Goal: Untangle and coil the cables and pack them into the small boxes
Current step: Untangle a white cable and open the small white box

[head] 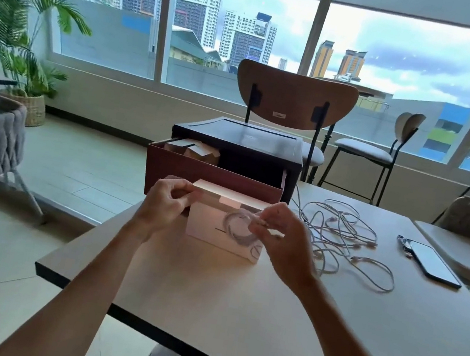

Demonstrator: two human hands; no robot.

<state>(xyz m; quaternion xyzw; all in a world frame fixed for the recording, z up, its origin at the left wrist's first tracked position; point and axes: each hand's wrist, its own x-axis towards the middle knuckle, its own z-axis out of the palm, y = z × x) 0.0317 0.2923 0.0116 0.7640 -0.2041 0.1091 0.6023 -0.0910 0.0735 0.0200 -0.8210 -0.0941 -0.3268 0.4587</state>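
Cables (347,235) lay in one loose pale tangle on the table (236,316), just right of the hands. How many were knotted into it could not be counted, though several plug ends showed.

One small white box (203,231) was held upright near the table's far edge, its top flap lifted. The left grip (166,202) was pinching the box's upper left corner by the flap. The right grip (281,237) was closed in a pinch on what looked like a coiled cable (240,225), a pale ring lying against the box's front. Whether part of that ring was only print on the carton could not be told.

Behind the box stood one dark drawer unit (239,144) with its single drawer (212,174) pulled open. At least two more small boxes (192,149) sat inside with their flaps up.

The likeliest trouble was the coil springing open once the pinch eased, since nothing bound the loops. A loose turn would then catch on the box mouth or stop the flap from closing. A strand seemed to curl at the box's lower right corner, and if it ran back into the tangle, lifting the box could drag the whole heap along. The box was steadied by one corner only, so a firm push from the right could twist or tip it.

One phone (431,262) lay further right on the table.
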